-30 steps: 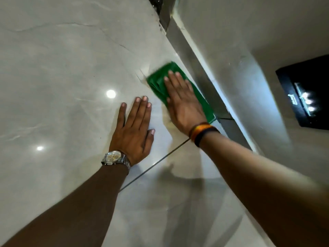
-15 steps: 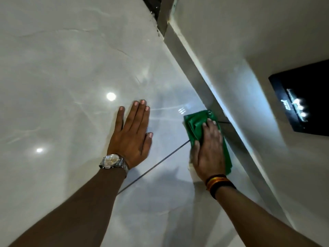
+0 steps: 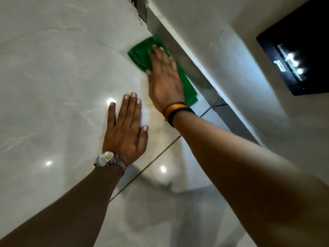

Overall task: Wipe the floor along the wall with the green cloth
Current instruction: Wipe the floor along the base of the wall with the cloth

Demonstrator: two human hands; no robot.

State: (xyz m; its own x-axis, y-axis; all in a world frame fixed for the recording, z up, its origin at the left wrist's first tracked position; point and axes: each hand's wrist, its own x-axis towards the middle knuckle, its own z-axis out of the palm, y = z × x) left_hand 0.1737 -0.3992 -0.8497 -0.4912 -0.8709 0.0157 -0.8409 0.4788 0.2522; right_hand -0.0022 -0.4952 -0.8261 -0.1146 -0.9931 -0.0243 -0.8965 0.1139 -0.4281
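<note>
Forward slid right hand [image 3: 164,81] — green cloth [image 3: 140,54] underneath.

- The right hand [image 3: 164,79] lies flat, fingers spread, on the green cloth [image 3: 140,54], which sits against the grey skirting [image 3: 188,63] at the foot of the wall [image 3: 222,32].
- The left hand [image 3: 126,129], palm down, rests on the glossy floor [image 3: 53,77] beside it, a silver watch [image 3: 108,158] on the wrist.
- A black panel [image 3: 302,41] hangs on the wall.
</note>
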